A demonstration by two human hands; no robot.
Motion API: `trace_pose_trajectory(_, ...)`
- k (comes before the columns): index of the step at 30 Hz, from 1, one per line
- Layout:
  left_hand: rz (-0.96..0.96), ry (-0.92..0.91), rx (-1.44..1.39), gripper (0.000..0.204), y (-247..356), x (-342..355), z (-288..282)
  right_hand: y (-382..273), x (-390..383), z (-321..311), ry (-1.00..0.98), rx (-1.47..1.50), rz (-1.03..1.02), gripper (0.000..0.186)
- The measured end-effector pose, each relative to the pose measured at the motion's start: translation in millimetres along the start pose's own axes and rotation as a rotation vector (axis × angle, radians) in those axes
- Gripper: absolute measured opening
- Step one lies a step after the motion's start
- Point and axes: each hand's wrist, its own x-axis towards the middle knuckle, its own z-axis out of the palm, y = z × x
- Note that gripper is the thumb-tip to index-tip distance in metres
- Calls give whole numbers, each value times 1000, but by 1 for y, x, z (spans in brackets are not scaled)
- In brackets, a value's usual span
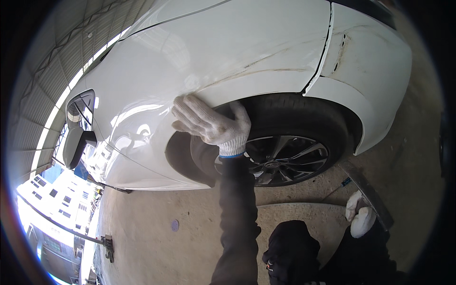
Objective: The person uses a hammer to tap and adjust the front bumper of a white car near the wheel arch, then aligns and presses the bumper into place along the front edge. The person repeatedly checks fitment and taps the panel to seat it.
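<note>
My left hand (pixel 213 124), in a white knit glove with a blue cuff edge, lies flat on the white car's fender (pixel 266 52), over the front rim of the wheel arch. Its fingers are stretched out and the thumb is apart, near the black tire (pixel 304 116). Brown scuff lines run along the fender above the arch. At the lower right, my right hand (pixel 361 219), gloved in white too, is closed around a dark curved strip (pixel 368 194). Part of its grip is hidden behind the strip.
A thin tool with a teal handle (pixel 346 181) lies on the concrete floor (pixel 156 223) near the wheel. My dark-clothed knee (pixel 290 247) is between my arms. The side mirror (pixel 76 145) juts out at left. A metal stand (pixel 108 248) is farther left.
</note>
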Motion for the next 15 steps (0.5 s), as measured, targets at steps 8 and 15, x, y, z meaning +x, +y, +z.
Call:
trace_pose_trajectory(8, 32, 17, -70, 94, 29, 3, 6, -25, 29, 36, 125, 90, -213, 42)
trace_pose_trajectory(15, 59, -12, -241, 83, 72, -1, 5, -11, 21, 29, 164, 166, 70, 19)
